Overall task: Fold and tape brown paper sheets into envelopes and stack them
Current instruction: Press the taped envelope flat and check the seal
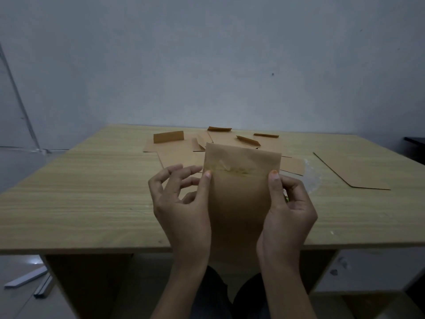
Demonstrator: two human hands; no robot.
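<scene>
The envelope (239,203) you hold is matt brown paper, smooth apart from the strip of clear tape (230,170) across it, which looks glossy and crinkled. Under it, your table (80,192) has a pale wood-grain surface with a dull, even finish, and the loose sheets (179,155) lying on it are the same matt brown paper. To your right a patch of clear plastic film (308,178) catches the light, and the strips (25,279) on the floor look like pale, slightly shiny metal.
</scene>
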